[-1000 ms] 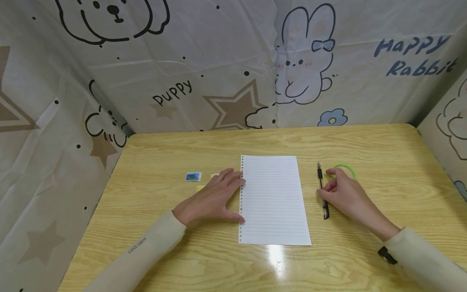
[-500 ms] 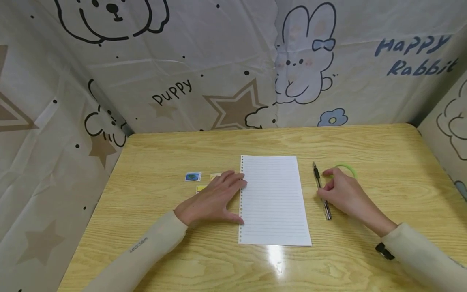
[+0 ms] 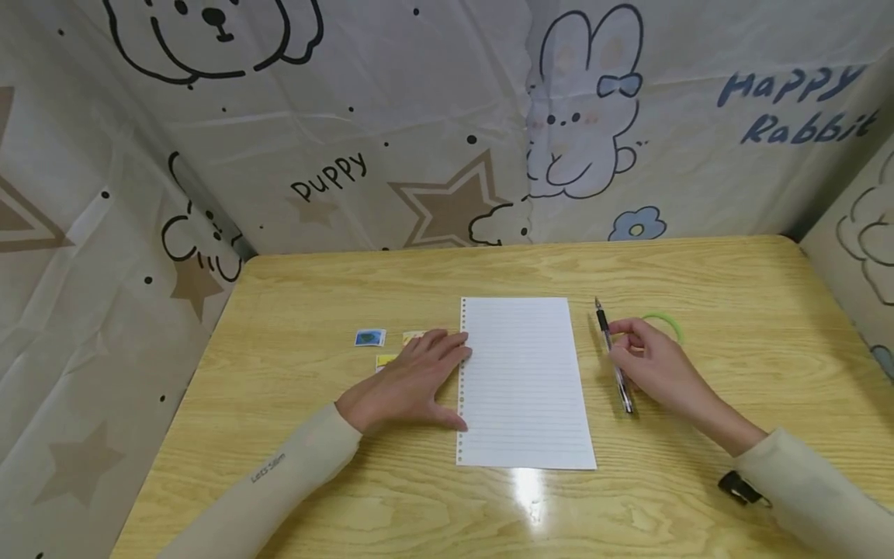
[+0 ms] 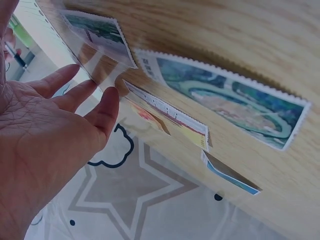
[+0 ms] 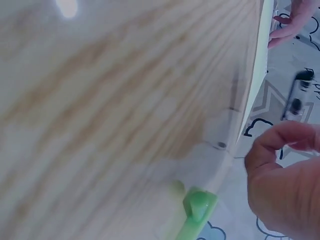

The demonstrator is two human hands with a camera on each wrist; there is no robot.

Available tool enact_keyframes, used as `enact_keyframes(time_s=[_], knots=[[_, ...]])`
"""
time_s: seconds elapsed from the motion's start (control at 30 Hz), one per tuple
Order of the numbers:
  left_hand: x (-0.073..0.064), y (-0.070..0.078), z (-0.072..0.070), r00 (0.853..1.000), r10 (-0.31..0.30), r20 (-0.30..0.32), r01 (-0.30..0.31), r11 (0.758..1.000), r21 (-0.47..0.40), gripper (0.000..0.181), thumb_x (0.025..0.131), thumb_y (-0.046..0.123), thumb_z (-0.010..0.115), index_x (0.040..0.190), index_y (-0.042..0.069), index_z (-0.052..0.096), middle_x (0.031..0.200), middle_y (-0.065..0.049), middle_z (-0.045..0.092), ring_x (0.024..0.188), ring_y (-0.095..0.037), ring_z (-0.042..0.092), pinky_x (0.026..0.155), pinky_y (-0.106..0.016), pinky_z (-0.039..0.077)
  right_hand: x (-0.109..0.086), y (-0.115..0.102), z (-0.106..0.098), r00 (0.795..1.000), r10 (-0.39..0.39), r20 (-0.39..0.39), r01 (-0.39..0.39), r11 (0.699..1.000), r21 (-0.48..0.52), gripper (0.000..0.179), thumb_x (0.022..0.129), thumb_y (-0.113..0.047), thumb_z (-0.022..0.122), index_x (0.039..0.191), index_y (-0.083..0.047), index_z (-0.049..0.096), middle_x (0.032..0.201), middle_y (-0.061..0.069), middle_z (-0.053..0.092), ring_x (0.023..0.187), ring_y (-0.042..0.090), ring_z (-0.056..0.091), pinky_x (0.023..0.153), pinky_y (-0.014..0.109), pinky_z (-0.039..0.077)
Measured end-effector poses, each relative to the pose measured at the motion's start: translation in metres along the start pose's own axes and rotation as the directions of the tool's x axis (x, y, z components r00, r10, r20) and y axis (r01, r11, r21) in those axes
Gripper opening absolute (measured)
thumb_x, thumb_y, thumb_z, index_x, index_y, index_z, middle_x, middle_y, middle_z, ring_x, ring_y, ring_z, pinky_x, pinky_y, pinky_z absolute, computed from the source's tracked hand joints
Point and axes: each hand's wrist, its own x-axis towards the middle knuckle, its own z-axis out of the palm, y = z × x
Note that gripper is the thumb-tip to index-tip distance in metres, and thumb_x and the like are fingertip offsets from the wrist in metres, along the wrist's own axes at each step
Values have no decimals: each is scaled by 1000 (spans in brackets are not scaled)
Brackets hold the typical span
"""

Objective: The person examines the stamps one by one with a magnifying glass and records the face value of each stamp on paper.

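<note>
A lined sheet of loose-leaf paper (image 3: 520, 380) lies in the middle of the table, punched holes along its left edge. My left hand (image 3: 415, 380) rests at that edge, fingers spread, fingertips and thumb on the paper. Beside and partly behind it lie several postage stamps; a blue stamp (image 3: 369, 338) shows in the head view and a green pictorial stamp (image 4: 225, 97) in the left wrist view. To the paper's right, my right hand (image 3: 656, 361) pinches a clear-barrelled black pen (image 3: 602, 318) between thumb and fingers. The pen's tip points away from me.
A light-green ring-shaped thing (image 3: 663, 322) lies just behind the right hand, partly hidden by it. The wooden table (image 3: 335, 497) meets a cartoon-printed cloth (image 3: 447, 116) at the back and sides.
My right hand has taken the pen in a pinch; the pen has tilted left, moved slightly away from me and appears raised. The left hand stays almost still on the paper.
</note>
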Motion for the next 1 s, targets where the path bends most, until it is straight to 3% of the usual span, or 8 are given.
enact_keyframes(time_s=[0.13, 0.3, 0.47, 0.57, 0.7, 0.87, 1.0], knots=[[-1, 0, 1, 1000, 2, 2, -2, 1000, 8, 108, 86, 63, 87, 163, 2, 42, 175, -18, 30, 158, -46, 26, 125, -65, 23, -2, -1, 0, 995, -85, -51, 87, 995, 41, 62, 104, -7, 58, 163, -8, 41, 99, 14, 59, 63, 14, 52, 52, 30, 44], [-2, 0, -1, 1000, 8, -6, -8, 1000, 21, 107, 86, 63, 87, 162, 2, 44, 174, -19, 31, 157, -46, 27, 124, -65, 25, -5, -3, -2, 979, -177, -96, 186, 979, 86, 60, 104, -1, 55, 162, -18, 52, 95, 14, 58, 52, 19, 51, 47, 33, 45], [-2, 1, -1, 1000, 3, -5, -3, 1000, 17, 108, 86, 64, 87, 163, 2, 43, 174, -19, 31, 156, -46, 29, 124, -64, 25, -8, -5, -7, 962, -222, -159, 250, 950, 187, 50, 107, 1, 54, 155, -10, 59, 91, 10, 64, 62, 22, 64, 54, 33, 54], [-3, 1, 0, 1000, 3, -5, -3, 1000, 11, 107, 86, 63, 87, 163, 3, 43, 175, -18, 30, 156, -46, 29, 123, -65, 25, -8, -8, -9, 951, -247, -184, 289, 922, 257, 41, 109, 1, 58, 150, -4, 61, 106, 6, 77, 80, 19, 74, 61, 29, 56], [-3, 1, 0, 1000, 4, -12, -4, 1000, 6, 107, 86, 62, 88, 163, 3, 43, 175, -17, 30, 156, -46, 28, 122, -69, 26, -8, -13, -12, 955, -213, -208, 264, 929, 260, 30, 111, -10, 65, 139, -1, 63, 120, 2, 80, 93, 14, 78, 63, 26, 56], [-3, 2, 0, 1000, -1, -4, 1, 1000, 4, 107, 85, 62, 88, 162, 3, 44, 175, -18, 30, 157, -47, 25, 122, -69, 25, -8, -16, -10, 954, -157, -256, 212, 956, 203, 30, 113, -27, 63, 130, -2, 66, 101, 5, 82, 74, 13, 74, 51, 25, 49], [-3, 1, 2, 1000, -6, 3, 6, 1000, 0, 106, 85, 63, 89, 162, 5, 45, 174, -19, 29, 159, -47, 22, 122, -70, 24, -9, -15, -8, 945, -163, -283, 220, 958, 184, 35, 117, -33, 51, 121, -1, 62, 83, 10, 72, 60, 14, 58, 46, 27, 42]])
